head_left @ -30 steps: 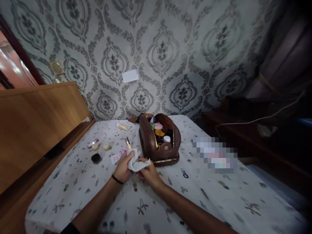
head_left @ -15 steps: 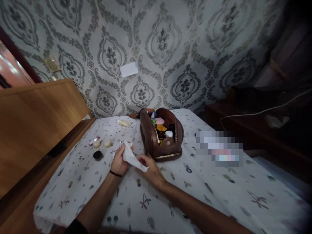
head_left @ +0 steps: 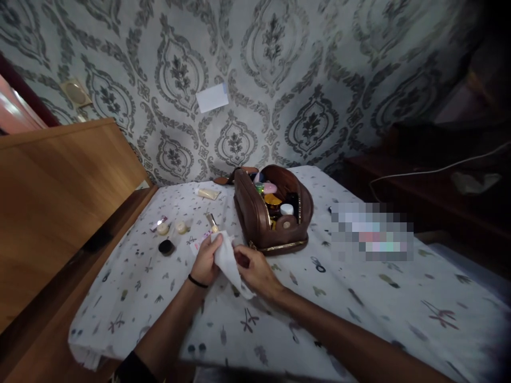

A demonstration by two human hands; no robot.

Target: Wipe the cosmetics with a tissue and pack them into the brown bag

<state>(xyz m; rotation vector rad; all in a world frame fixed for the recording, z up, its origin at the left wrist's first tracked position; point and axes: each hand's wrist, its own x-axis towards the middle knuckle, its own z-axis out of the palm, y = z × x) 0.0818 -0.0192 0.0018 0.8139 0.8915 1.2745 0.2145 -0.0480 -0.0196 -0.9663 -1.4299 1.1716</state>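
My left hand (head_left: 206, 261), with a dark band at its wrist, pinches a white wipe (head_left: 228, 260) between thumb and fingers. On the other side my right hand (head_left: 257, 270) has its fingers closed at the wipe's edge, and the lower end hangs past them. A small item with a shiny gold cap (head_left: 212, 221) pokes out above the wipe; I cannot tell whether it is held or lies behind. A pinkish packet (head_left: 198, 243) shows partly behind my left hand. Just beyond my right hand stands an open brown leather bag (head_left: 253, 215) filled with cosmetics, including a white-lidded jar (head_left: 286, 210).
Left of my hands lie a black round jar (head_left: 166, 247), two cream-coloured round items (head_left: 163, 229) and a small shiny packet (head_left: 158, 222). A beige tube (head_left: 208, 194) rests farther back. A blurred-out object lies at right on the patterned sheet (head_left: 279, 319). A wooden board (head_left: 72, 186) borders the left.
The view has shifted slightly. The gold-capped item and pinkish packet now show more clearly beyond the wipe, which hangs lower between my hands.
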